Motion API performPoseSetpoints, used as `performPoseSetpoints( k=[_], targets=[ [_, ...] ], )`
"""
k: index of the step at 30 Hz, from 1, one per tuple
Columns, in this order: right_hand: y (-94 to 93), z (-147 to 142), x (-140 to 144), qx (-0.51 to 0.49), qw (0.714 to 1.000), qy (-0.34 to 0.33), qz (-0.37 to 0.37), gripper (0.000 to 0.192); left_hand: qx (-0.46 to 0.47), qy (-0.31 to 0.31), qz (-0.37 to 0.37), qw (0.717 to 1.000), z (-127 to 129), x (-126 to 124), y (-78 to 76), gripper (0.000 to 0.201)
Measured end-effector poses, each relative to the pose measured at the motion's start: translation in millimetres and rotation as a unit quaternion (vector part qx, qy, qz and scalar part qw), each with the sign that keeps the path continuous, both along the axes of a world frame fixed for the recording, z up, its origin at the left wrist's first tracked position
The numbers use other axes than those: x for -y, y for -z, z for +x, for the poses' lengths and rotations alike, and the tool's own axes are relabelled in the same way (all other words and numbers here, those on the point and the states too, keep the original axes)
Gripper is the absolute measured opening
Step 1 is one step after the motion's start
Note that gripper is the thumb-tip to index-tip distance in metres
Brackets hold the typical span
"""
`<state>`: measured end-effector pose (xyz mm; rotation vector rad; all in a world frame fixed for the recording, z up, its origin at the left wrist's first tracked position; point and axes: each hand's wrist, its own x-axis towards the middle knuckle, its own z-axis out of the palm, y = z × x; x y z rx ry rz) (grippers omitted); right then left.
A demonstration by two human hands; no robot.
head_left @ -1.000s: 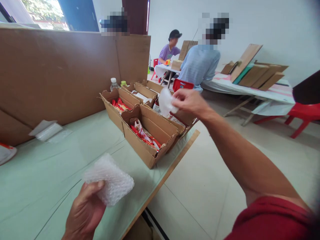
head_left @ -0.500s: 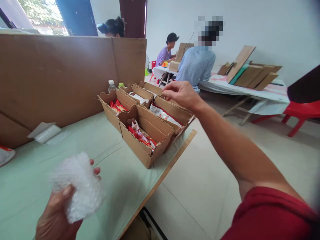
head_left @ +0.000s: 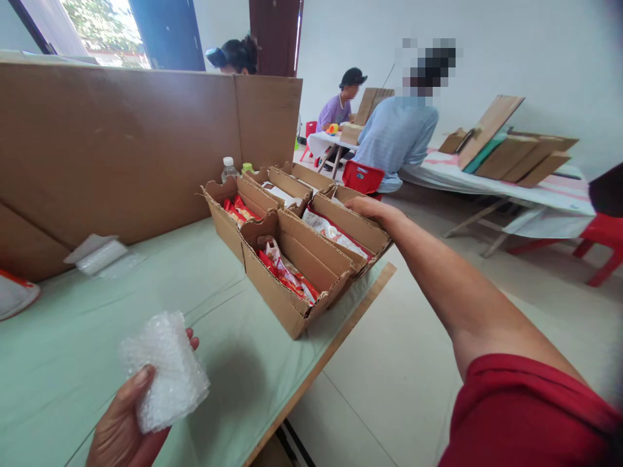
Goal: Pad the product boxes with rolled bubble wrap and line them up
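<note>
Left hand fingers closed on bubble-wrap wad, near side of boxes over bench. Probably v. light, soft, squashy; pinch edge. Right hand on far box rim, grip unclear.

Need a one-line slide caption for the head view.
Left hand holds a bubble wrap pad over the green table; right hand rests on a snack-filled cardboard box.

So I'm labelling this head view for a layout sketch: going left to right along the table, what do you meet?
White packet with a red edge → flat clear bags → bubble wrap in the left hand → open cardboard boxes of red snack packets → right hand on the far box's edge.
</note>
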<state>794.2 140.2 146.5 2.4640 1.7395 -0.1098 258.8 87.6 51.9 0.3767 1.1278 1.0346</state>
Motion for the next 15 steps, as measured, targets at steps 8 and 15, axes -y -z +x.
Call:
performPoseSetpoints(
  k=[8, 15],
  targets=[
    [-68.4, -59, 23, 0.118, 0.948, 0.129, 0.265, 0.029, 0.072, 0.002, 0.048, 0.996, -5, -8, 6.7, 0.075],
    [-68.8, -260, 35, 0.037, 0.919, -0.246, 0.307, 0.014, 0.123, 0.102, 0.216, 0.963, 9, 5, -25.8, 0.091]
  ],
)
